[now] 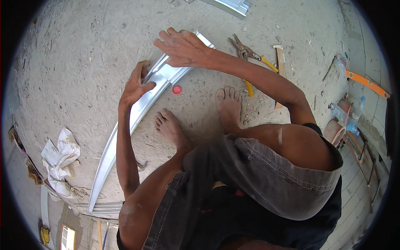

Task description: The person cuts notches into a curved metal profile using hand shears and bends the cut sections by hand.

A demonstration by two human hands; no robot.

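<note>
A long silver metal channel (109, 152) lies across the dusty ground, running from the lower left up to the far middle. Near its far end a step in the metal looks like one length lapped into another. My left hand (135, 86) grips the channel's left edge, thumb over the inner face and fingers round the outside. Farther along, my right hand (183, 49) is closed over the channel, its fingers bent past the left edge; the palm side is hidden. Snips with yellow handles (246, 53) lie beyond my right forearm. A red bottle cap (177, 90) sits beside the channel.
My bare feet stand right of the channel. Another silver profile (231, 6) lies at the far edge. A narrow strip (281, 60) rests by the snips. At right are an orange spirit level (367, 83) and plastic bottles (342, 115); a crumpled white sack (64, 152) lies left.
</note>
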